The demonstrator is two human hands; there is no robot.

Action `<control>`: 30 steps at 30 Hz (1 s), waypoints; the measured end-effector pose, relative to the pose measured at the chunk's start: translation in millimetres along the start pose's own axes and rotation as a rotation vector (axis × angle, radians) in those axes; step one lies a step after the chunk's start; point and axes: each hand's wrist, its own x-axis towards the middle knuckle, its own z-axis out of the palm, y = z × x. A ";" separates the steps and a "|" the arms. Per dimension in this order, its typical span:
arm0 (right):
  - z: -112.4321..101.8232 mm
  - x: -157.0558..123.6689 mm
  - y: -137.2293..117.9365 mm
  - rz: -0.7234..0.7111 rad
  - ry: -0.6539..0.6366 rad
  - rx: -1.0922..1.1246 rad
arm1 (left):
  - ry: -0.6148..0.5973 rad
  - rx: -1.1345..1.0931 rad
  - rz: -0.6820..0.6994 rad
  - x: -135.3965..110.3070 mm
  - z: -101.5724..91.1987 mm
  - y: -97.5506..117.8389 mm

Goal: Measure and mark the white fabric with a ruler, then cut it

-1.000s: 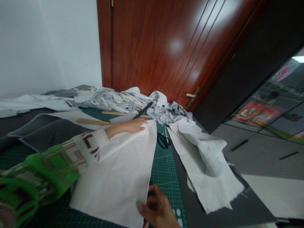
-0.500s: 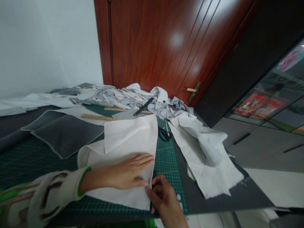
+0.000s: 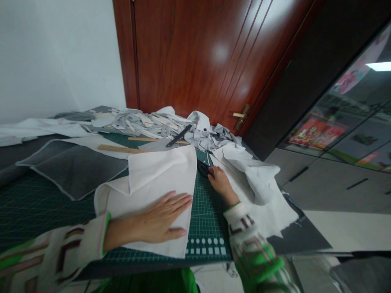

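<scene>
My left hand (image 3: 161, 217) lies flat, fingers stretched out, on a folded white cloth (image 3: 152, 191) spread over the green cutting mat (image 3: 207, 211). My right hand (image 3: 220, 183) has reached forward past the cloth's right edge, and its fingers touch the handles of black scissors (image 3: 203, 169) lying on the mat. Whether the fingers have closed round the handles does not show.
A grey fabric piece (image 3: 73, 167) lies at the left. Two wooden rulers (image 3: 122, 149), a black strip (image 3: 179, 135) and a heap of fabric scraps (image 3: 152, 124) sit at the back. Crumpled white cloth (image 3: 259, 183) lies at the right. A wooden door (image 3: 198, 61) stands behind.
My right hand let go of the cloth's near corner and moved forward to the scissors. My left hand stayed flat on the cloth, which was folded over earlier.
</scene>
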 end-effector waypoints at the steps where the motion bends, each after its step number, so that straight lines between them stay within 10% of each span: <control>1: 2.0 10.9 -1.6 -0.002 -0.004 -0.043 | 0.008 -0.003 -0.001 -0.5 0.6 -0.4; 13: -1.0 66.7 -37.8 0.246 -0.241 -0.301 | 0.056 -0.040 0.043 -2.0 7.3 -8.0; 30: -47.6 16.9 20.7 0.363 0.068 0.291 | 0.011 -0.079 0.044 -5.8 4.6 -7.5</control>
